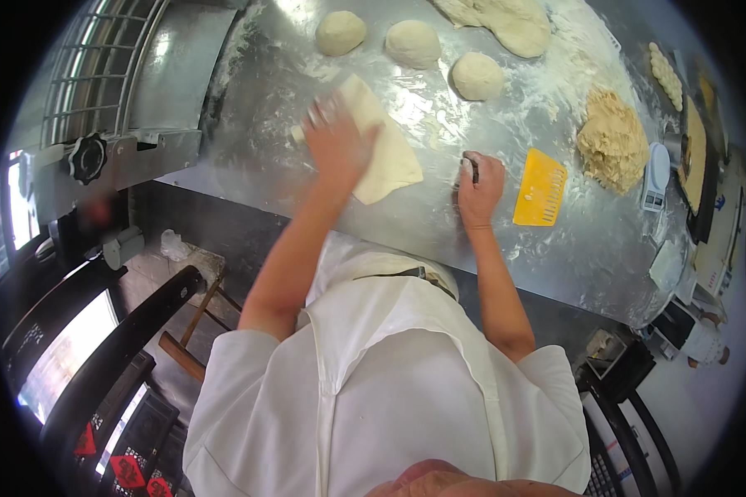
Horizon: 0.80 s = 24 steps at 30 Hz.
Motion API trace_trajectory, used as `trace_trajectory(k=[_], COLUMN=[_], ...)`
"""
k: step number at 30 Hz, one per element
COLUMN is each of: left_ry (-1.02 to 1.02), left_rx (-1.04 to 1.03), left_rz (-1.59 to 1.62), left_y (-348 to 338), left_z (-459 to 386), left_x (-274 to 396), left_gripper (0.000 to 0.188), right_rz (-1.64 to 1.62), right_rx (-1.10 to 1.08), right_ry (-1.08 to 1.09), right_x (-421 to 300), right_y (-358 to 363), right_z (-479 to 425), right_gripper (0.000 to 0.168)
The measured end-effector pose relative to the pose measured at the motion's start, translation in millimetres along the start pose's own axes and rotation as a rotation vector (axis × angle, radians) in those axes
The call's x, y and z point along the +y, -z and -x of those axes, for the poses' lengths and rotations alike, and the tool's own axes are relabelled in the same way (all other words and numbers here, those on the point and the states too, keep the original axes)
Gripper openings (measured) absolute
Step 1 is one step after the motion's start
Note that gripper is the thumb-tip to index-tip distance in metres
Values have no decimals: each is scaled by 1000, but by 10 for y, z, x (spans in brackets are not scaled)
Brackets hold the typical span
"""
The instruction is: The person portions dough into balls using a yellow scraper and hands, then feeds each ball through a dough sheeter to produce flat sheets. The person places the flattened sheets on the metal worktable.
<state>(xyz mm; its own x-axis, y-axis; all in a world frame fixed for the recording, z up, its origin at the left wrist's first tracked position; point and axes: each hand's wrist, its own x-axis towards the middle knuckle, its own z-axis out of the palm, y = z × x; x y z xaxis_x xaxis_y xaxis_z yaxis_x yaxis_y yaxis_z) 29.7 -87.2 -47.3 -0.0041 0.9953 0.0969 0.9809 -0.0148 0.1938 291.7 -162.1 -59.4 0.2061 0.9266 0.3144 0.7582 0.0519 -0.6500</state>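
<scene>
My left hand (339, 140), blurred and palm down, rests across a flattened sheet of pale dough (388, 164), its thumb apart from the fingers. A small end of dough (297, 133) pokes out left of the fingers. To the right, my right hand (482, 189) is curled low over the steel worktable (435, 217); a dark patch shows between thumb and fingers, and whether it is an object or a gap is unclear. Beside that hand lies a yellow plastic dough scraper (539, 187) with a slotted edge. Three dough balls, the middle one (413, 44) among them, sit farther back.
A larger dough piece (516, 28) lies at the back. On the right are a crumbly yellowish dough mass (612, 141), a kitchen scale (656, 177) and a braided dough strand (665, 76). A machine with a wire guard (93, 77) adjoins the left edge. Another person (707, 341) is far right.
</scene>
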Motion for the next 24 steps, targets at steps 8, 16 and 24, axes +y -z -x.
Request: trace_trajectory(k=[8, 16, 24], left_ry=[237, 100, -2], left_rx=[-250, 27, -34], left_rz=[431, 71, 68], left_y=[688, -118, 157], left_z=[274, 66, 1214], left_x=[269, 241, 1366], left_gripper=[52, 69, 80], right_rz=[-55, -100, -161], right_rx=[-15, -38, -54], right_ry=[37, 77, 27], right_x=[106, 101, 125], right_y=[39, 41, 35], right_z=[20, 31, 59], right_gripper=[20, 17, 16])
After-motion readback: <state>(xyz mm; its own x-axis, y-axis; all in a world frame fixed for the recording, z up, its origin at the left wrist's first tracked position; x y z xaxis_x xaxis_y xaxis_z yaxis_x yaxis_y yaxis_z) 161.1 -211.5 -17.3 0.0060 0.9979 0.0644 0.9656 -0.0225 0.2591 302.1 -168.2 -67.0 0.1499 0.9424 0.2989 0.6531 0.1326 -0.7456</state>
